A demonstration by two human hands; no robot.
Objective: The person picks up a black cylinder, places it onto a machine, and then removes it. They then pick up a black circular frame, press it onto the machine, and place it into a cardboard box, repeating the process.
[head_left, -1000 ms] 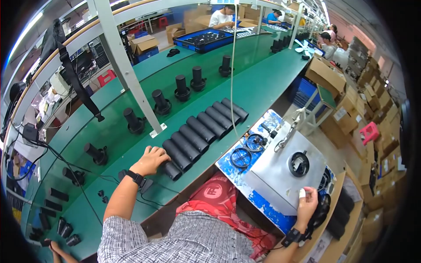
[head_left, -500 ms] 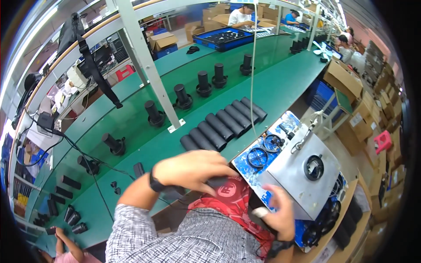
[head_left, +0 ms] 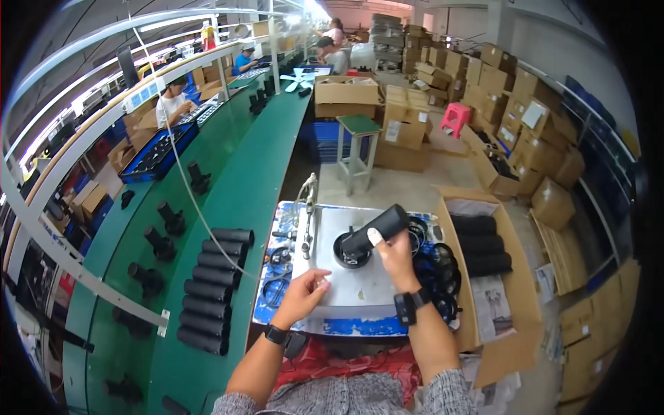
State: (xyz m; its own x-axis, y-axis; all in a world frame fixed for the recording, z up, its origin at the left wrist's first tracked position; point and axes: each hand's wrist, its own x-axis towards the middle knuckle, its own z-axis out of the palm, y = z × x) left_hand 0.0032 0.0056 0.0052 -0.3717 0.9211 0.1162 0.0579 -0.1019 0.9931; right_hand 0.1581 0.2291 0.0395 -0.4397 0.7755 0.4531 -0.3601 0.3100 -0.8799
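My right hand [head_left: 397,261] is wrapped round a black tube [head_left: 389,223], its thumb with a white covering on top. The tube tilts, its lower left end at a black ring [head_left: 339,259] on top of a metal box [head_left: 358,290]. Whether that end sits inside the ring or only touches it, I cannot tell. To the left, over the box's near left corner, my left hand [head_left: 301,297] has loosely bent fingers, apart, with nothing in them. A metal clamp [head_left: 308,232] stands along the box's left side.
Black ring parts [head_left: 440,273] lie right of the box on the blue board [head_left: 360,326]. An open carton [head_left: 522,304] holds several black tubes. More tubes [head_left: 207,290] lie in a row on the green bench [head_left: 238,197]. A stool [head_left: 358,126] stands beyond; a white cord [head_left: 200,214] hangs at left.
The view has swung right to face the metal box. My right hand, with no tube in it before, now holds the black tube at the ring. My left hand has come to the box's near corner.
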